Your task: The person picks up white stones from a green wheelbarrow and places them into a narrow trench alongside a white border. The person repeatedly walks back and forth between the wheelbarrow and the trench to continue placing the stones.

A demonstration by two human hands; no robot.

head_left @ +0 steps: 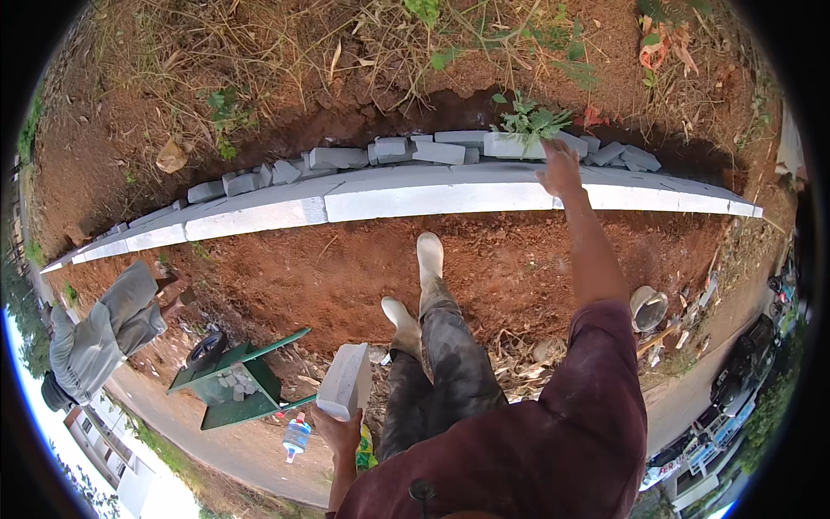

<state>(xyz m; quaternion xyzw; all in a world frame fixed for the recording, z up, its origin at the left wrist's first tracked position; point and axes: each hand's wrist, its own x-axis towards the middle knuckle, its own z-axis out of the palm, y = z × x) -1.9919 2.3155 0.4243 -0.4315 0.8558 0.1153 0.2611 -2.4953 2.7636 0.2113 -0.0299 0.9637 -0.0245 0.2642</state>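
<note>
At your left side, low in view: your left hand (pixel 339 430) grips a grey concrete block (pixel 343 381) from below, fingers clenched round its lower end; the block stands nearly upright, tilted a little.
Block position: beside your left knee, above the path, well apart from the wall.
Right hand: your right hand (pixel 560 169) reaches out at arm's length, fingers spread and loose, gripping nothing; it lies over the top edge of the long block row (pixel 432 197), just below a green weed (pixel 529 124).
Long block row: pale grey blocks laid end to end, running left to right across the red soil (pixel 346 277); joints show between them.
Loose rubble: broken grey block pieces (pixel 406 153) piled behind the row, against the cut earth bank (pixel 346 95).
Your legs: dark, soiled trousers and pale boots (pixel 429 257), standing on the soil between path and row.
Wheelbarrow: green wheelbarrow (pixel 233 385) to your left, just beside the held block, with a few small grey pieces in its tray.
Bottle: clear plastic bottle (pixel 296 435) with a blue label, lying on the path by the wheelbarrow handle.
Other person: a person in grey clothing (pixel 99 333) at far left, bent over near the row's left end.
Right edge: a pale bucket (pixel 648 308) on the ground by your right arm; parked vehicles (pixel 735 389) beyond it.
</note>
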